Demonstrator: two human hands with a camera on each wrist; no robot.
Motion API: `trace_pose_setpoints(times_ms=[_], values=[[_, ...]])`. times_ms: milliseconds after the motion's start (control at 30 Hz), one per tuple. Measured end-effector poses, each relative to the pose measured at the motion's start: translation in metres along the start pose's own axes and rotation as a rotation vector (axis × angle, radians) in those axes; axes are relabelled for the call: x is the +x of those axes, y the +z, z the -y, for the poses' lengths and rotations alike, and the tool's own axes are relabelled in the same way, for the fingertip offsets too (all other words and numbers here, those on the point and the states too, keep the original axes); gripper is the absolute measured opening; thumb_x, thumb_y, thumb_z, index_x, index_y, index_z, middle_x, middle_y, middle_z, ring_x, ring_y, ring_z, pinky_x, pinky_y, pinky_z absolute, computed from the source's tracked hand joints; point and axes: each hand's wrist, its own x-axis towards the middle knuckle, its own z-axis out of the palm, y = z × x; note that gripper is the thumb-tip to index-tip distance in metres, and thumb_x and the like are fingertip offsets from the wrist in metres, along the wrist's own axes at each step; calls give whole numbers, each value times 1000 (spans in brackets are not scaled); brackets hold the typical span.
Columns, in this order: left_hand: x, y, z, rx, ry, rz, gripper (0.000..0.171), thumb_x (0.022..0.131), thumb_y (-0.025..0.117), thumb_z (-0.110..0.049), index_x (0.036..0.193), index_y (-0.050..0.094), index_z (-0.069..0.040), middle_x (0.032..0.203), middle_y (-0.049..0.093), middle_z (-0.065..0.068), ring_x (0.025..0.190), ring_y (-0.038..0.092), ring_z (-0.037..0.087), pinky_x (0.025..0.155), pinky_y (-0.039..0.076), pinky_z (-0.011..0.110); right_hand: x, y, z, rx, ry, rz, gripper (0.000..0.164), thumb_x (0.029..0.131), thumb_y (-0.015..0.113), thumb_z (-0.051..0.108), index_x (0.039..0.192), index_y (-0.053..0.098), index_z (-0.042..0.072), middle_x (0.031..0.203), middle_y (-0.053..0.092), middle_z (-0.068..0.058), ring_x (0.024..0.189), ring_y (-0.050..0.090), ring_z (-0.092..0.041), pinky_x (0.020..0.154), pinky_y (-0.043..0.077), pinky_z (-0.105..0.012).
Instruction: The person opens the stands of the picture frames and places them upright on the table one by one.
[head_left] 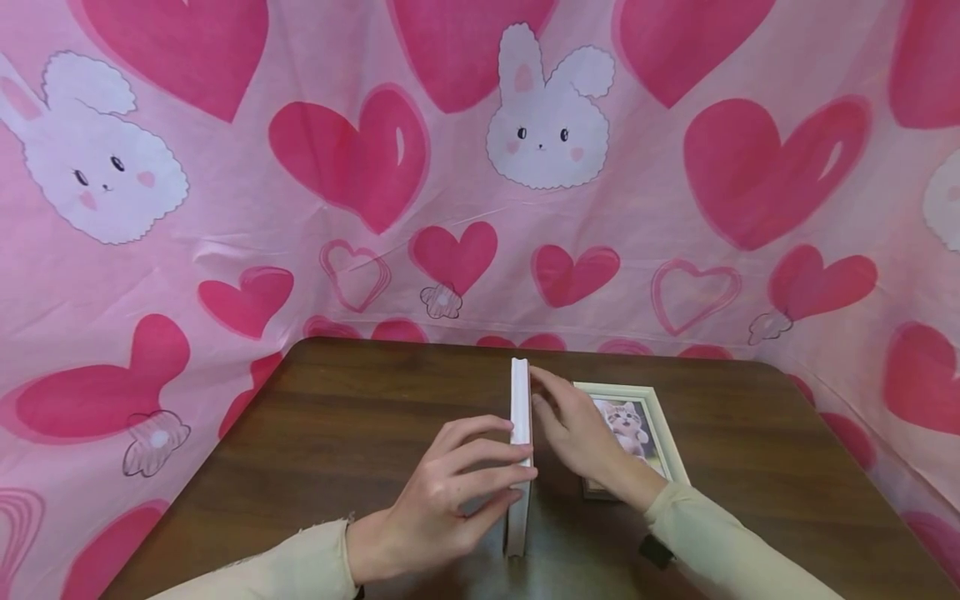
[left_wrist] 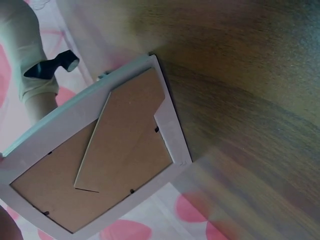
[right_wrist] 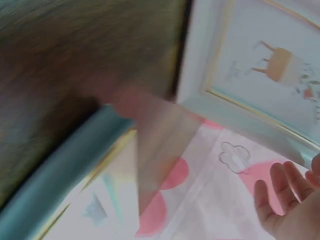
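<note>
A white picture frame (head_left: 518, 467) stands upright and edge-on between my hands in the head view. My left hand (head_left: 457, 487) grips its edge from the left, fingertips reaching across it. Its brown backing board (left_wrist: 65, 180) with a folded easel leg (left_wrist: 125, 130) faces the left wrist camera. On the other side, my right hand (head_left: 573, 425) has its fingers at the far upper part of the frame; in the right wrist view they look loosely bent. The front there shows a small drawing (right_wrist: 282, 67) behind a gold inner line.
A second, pale frame with a kitten picture (head_left: 626, 429) lies on the brown wooden table (head_left: 360, 408), under and beyond my right forearm. A pink cloth (head_left: 465, 192) with hearts and rabbits hangs round the table's back and sides.
</note>
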Motion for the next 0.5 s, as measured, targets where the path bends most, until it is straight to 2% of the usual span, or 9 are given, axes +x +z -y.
trace_pose_setpoints(times_ms=[100, 200, 367, 500], values=[[1, 0, 0, 4, 12, -1, 32, 86, 86, -8, 118, 78, -8, 122, 74, 10, 118, 62, 37, 100, 50, 49, 4, -5, 5, 80, 36, 2, 42, 104, 59, 3, 145, 58, 0, 118, 71, -8, 98, 67, -18, 84, 57, -40], [1, 1, 1, 8, 18, -4, 31, 87, 86, -7, 117, 78, -8, 122, 74, 11, 118, 63, 37, 99, 50, 49, 7, -7, 8, 104, 40, 6, 42, 100, 63, 0, 142, 60, -1, 114, 71, -7, 93, 66, -18, 80, 58, -38], [0, 2, 0, -2, 6, -7, 31, 87, 85, -7, 118, 78, -8, 123, 74, 11, 119, 62, 37, 100, 50, 49, 8, -6, 5, 42, 50, 13, 43, 93, 72, -4, 135, 66, 2, 96, 68, -1, 85, 64, -15, 77, 58, -41], [-1, 4, -2, -18, -13, -3, 31, 88, 85, -7, 118, 78, -8, 125, 73, 11, 120, 62, 36, 101, 50, 48, 5, -1, -2, -6, 57, 27, 40, 89, 77, -4, 128, 70, 4, 90, 66, 1, 84, 66, -17, 78, 58, -44]])
